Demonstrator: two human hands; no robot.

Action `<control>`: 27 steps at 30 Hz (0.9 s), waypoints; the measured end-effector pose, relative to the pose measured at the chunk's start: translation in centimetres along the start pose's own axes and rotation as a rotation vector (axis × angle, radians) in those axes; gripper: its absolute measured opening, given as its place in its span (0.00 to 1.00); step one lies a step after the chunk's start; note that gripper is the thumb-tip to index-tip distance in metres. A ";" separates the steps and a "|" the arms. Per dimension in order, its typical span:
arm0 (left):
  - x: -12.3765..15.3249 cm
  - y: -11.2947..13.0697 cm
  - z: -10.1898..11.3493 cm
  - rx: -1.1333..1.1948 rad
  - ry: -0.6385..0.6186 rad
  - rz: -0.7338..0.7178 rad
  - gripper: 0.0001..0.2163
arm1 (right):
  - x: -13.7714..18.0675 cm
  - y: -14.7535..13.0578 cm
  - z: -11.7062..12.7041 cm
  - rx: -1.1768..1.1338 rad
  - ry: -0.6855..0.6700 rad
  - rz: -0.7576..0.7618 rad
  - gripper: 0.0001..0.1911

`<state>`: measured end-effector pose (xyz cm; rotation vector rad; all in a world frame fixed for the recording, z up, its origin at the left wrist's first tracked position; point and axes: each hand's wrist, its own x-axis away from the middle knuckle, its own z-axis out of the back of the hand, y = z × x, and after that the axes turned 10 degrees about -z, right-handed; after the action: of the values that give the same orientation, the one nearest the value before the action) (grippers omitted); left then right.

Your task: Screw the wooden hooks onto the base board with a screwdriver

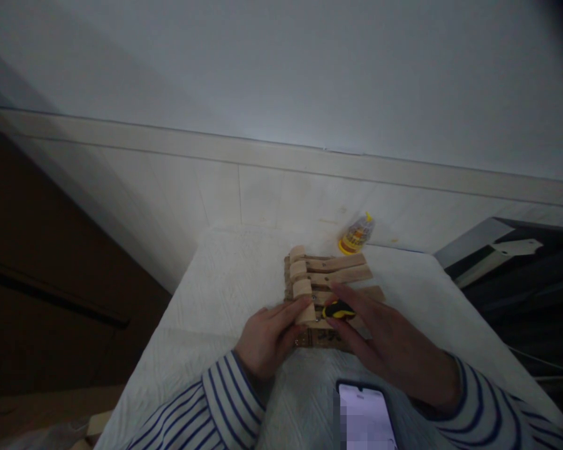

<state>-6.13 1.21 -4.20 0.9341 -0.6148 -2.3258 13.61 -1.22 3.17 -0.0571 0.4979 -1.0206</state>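
Several wooden slats with rounded ends (331, 270) lie side by side on a white table (216, 300). My left hand (267, 337) pinches the nearest slat's rounded end (304, 300), fingers closed on it. My right hand (385, 340) holds a yellow and black tool (338, 309) against the same slat, fingers curled round it. Under the slats lies a brown cardboard piece (321, 338). Both sleeves are white with dark stripes.
A yellow container of small bits (355, 235) stands at the table's far edge. A phone with a lit screen (366, 415) lies at the near edge. A wall runs behind the table. Dark furniture (520, 269) stands to the right and a brown floor to the left.
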 end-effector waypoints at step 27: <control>0.0 0.0 0.1 -0.008 0.000 -0.009 0.22 | -0.5 -0.5 0.4 -0.029 -0.060 -0.046 0.18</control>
<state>-6.23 1.18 -4.14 0.9347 -0.6020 -2.3341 13.14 -1.20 3.81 -0.1247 0.4585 -1.0539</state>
